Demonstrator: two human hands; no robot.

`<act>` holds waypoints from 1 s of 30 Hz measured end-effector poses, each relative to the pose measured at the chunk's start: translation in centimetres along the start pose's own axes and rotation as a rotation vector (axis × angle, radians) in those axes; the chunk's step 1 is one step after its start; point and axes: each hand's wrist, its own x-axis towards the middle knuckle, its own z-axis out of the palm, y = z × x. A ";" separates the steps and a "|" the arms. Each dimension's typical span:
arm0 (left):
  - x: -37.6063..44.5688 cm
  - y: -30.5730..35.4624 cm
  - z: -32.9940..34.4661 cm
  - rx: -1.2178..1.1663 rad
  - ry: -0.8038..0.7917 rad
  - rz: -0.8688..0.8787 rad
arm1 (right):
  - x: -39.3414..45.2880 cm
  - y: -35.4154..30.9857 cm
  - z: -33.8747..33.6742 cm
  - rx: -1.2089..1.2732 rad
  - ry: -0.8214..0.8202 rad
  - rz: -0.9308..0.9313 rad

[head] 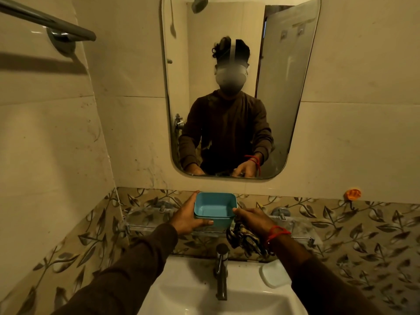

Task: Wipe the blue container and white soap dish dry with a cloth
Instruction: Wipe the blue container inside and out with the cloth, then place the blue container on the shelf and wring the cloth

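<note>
Nearest us, one white sink [197,289] is carrying one tap [221,269] and one white soap dish [272,277] on its right rim. Beyond it, we are reaching both arms forward and grasping one blue container [214,209] between two hands above the glass shelf [145,223]: our left hand [188,218] is clasping its left side, while our right hand [255,220] is pinching its right corner, with one patterned cloth [244,238] hanging beneath it. One mirror [295,87] is facing us.
</note>
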 end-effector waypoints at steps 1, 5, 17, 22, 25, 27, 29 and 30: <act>0.0 0.0 0.0 0.004 0.003 -0.001 | 0.0 0.1 -0.1 -0.002 0.001 -0.006; -0.2 0.1 0.2 0.044 0.004 0.002 | -0.1 0.4 -0.5 0.023 0.009 -0.010; -6.6 1.8 2.4 0.316 0.406 0.117 | -4.9 2.7 -4.2 0.404 0.089 -0.062; -11.7 6.0 8.5 -0.289 0.135 -0.158 | -7.2 1.7 -3.4 0.543 0.022 -0.137; -12.7 7.1 9.9 -0.758 0.023 -0.378 | -8.3 0.8 -2.9 0.572 -0.023 -0.156; -12.9 7.8 9.7 -0.959 0.045 -0.384 | -9.0 0.5 -2.6 0.521 -0.046 -0.176; -13.2 8.8 9.3 -1.015 0.061 -0.322 | -9.8 0.3 -2.4 0.453 -0.056 -0.204; -13.3 9.2 9.2 -1.001 0.069 -0.296 | -10.2 0.4 -2.3 0.430 -0.058 -0.214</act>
